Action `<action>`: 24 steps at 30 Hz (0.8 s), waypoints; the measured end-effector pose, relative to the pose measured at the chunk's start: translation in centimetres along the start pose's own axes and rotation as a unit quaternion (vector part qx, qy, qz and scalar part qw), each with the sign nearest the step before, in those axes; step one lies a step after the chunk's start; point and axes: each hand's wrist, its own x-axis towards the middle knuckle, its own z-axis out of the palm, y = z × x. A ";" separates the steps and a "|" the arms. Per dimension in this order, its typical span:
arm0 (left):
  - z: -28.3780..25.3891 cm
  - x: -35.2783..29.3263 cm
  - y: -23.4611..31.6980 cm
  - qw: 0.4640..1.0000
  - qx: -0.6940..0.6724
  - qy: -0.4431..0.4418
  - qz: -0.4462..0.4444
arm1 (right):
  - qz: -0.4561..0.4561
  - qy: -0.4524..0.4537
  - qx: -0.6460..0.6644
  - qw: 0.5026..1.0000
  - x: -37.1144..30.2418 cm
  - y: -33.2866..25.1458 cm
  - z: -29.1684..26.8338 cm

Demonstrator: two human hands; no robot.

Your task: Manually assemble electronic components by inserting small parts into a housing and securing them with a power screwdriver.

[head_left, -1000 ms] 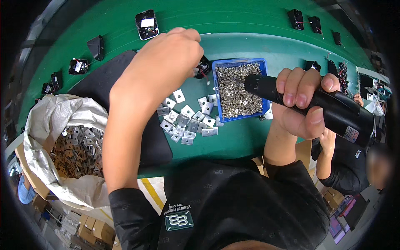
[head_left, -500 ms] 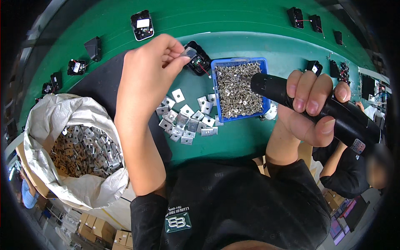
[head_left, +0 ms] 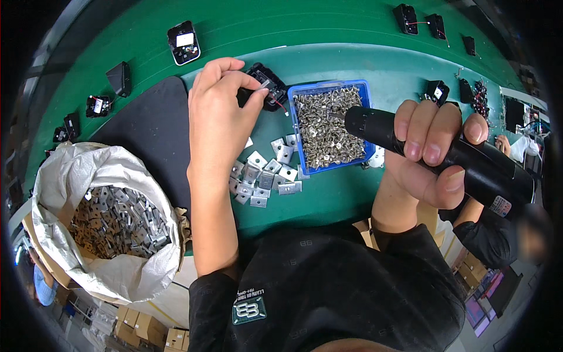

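Between thumb and forefinger of my left hand (head_left: 220, 108) is a small metal plate (head_left: 265, 84), held closed at the near-left edge of a black plastic housing (head_left: 274, 92) that has a red wire. Whether the plate touches the housing I cannot tell. My right hand (head_left: 431, 146) is wrapped round a black electric screwdriver (head_left: 378, 124); its nose hangs over the right part of a blue tray (head_left: 292, 120) heaped with screws (head_left: 327, 132). Below my left hand's side of that tray lie several loose square metal plates (head_left: 257, 159), each with a hole.
A white sack (head_left: 126, 155) full of metal plates stands at the left, beside a dark mat (head_left: 149, 117). Several black housings (head_left: 185, 42) sit along the green surface's far side and right. Another person (head_left: 487, 234) is at the right.
My left hand has turned and lowered slightly, bringing the plate close to the housing's near edge. The right hand with the screwdriver is nearly still. The whole view has shifted slightly.
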 end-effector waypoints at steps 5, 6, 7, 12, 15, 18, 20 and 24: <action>0.8 0.0 -0.5 1.000 0.013 0.010 0.018 | -0.001 -0.010 -0.003 1.000 0.1 0.0 -0.3; 0.9 0.1 -0.3 0.999 -0.024 0.002 -0.025 | -0.001 -0.010 -0.004 1.000 0.1 -0.1 -0.2; 1.0 0.2 -0.2 0.996 -0.061 -0.006 -0.069 | 0.000 -0.004 -0.005 1.000 0.1 -0.1 0.0; 1.4 0.5 -0.3 0.985 -0.137 0.001 -0.110 | 0.003 -0.015 -0.007 1.000 0.1 -0.2 -0.2; 1.0 1.1 -0.7 0.984 -0.130 -0.052 -0.109 | -0.006 0.009 -0.004 1.000 -0.1 -0.2 -0.2; 0.4 1.3 -0.8 0.985 -0.109 -0.087 -0.106 | -0.014 0.004 -0.002 1.000 0.1 -0.4 -0.3; 0.2 1.1 -0.8 0.984 -0.105 -0.097 -0.106 | -0.021 -0.020 0.009 1.000 0.3 -0.4 -0.5; 0.1 1.0 -0.7 0.981 -0.122 -0.097 -0.112 | -0.026 -0.027 0.013 0.999 0.2 -0.3 -0.6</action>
